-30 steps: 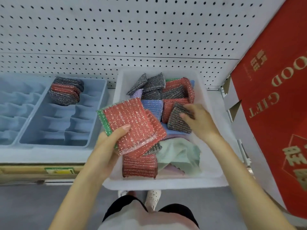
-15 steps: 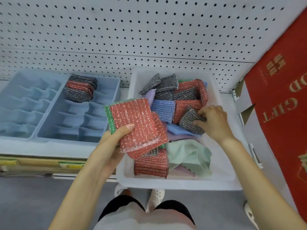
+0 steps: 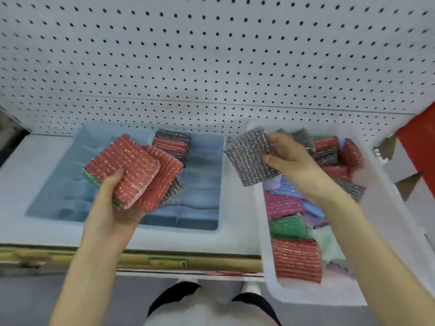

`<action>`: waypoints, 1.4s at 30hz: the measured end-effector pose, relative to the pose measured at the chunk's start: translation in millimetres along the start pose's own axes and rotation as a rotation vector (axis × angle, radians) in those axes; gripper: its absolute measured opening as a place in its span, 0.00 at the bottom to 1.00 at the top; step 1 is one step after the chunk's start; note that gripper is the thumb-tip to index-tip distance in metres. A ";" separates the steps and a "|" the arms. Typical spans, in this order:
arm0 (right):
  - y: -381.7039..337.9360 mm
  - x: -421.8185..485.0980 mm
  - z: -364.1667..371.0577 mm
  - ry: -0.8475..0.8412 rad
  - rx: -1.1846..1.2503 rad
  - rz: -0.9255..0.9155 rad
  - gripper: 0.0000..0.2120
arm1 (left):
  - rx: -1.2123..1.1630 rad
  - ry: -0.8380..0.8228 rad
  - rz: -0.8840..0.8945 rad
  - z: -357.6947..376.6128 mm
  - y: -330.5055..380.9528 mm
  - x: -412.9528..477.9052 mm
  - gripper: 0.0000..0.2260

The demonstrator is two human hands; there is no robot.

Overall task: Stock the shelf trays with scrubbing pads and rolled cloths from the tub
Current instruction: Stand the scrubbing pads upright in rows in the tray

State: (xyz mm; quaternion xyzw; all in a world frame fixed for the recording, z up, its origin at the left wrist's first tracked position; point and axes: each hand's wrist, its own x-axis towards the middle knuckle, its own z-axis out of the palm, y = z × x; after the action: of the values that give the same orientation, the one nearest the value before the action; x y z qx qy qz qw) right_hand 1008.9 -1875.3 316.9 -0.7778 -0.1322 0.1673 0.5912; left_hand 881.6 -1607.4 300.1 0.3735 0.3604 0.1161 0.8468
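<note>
Head view catches the carrying step. The left hand (image 3: pixel 113 201) curls round a fanned stack of red pads (image 3: pixel 127 165) above the blue tray (image 3: pixel 202 189). The right hand (image 3: pixel 292 158) pinches a grey pad (image 3: pixel 249 156) over the left edge of the tub (image 3: pixel 261 243). Next they likely need slotting beside the filed pads (image 3: pixel 173 144), though blur makes the free compartment hard to pick out.

Left hand (image 3: pixel 117 203) and right hand (image 3: pixel 289 158) bare, forearms (image 3: pixel 89 267) uncovered along their visible length, white top (image 3: pixel 211 312) at lower centre, black legwear (image 3: pixel 171 297) on both thighs, white shoes (image 3: pixel 251 288)
</note>
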 end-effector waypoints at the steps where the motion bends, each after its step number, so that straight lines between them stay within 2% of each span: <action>1: -2.9 12.5 20.4 -0.015 -0.011 0.008 0.17 | 0.004 0.033 0.025 -15.2 16.6 10.1 0.09; 5: 1.9 66.8 100.0 0.025 -0.064 -0.084 0.18 | 0.047 0.117 0.063 -69.7 67.0 45.6 0.08; 8: 20.3 99.1 150.7 0.096 -0.329 -0.172 0.13 | 0.040 0.144 0.024 -98.5 82.8 66.0 0.12; 13: 56.0 120.2 195.0 0.128 -0.753 -0.287 0.12 | 0.069 0.045 -0.062 -117.1 90.7 77.3 0.19; 18: 66.8 122.5 213.3 0.327 -0.937 -0.444 0.12 | 0.078 -0.033 -0.125 -125.4 96.5 89.3 0.15; 24: 70.0 126.4 229.1 0.351 -0.921 -0.519 0.11 | 0.071 -0.070 -0.129 -131.8 100.3 95.3 0.14; 28: 78.8 122.9 229.0 0.373 -0.816 -0.415 0.08 | 0.048 -0.061 -0.118 -129.7 103.1 96.0 0.11; 30: 83.7 121.8 229.0 0.329 -0.821 -0.410 0.07 | 0.038 -0.066 -0.121 -127.8 103.1 95.3 0.11; 32: 84.1 124.2 228.6 0.288 -0.915 -0.444 0.09 | 0.034 -0.082 -0.115 -125.9 103.0 94.7 0.14; 34: 78.9 127.1 225.0 0.319 -1.008 -0.432 0.12 | 0.029 -0.089 -0.101 -124.6 103.2 94.4 0.15; 37: 75.2 123.3 215.6 0.299 -1.084 -0.435 0.18 | 0.014 -0.082 -0.084 -126.0 103.1 94.7 0.13; 40: 74.0 118.3 208.2 0.229 -1.007 -0.374 0.18 | 0.013 -0.070 -0.090 -126.9 100.7 94.9 0.12; 42: 73.4 119.3 207.4 0.272 -0.920 -0.351 0.16 | 0.020 -0.073 -0.101 -124.7 98.4 93.5 0.11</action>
State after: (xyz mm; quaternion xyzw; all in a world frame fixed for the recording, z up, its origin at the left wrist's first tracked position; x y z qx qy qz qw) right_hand 1031.6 -1665.1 182.9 -0.9384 -0.2427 -0.1130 0.2185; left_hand 868.5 -1427.1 264.1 0.3672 0.3489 0.0558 0.8604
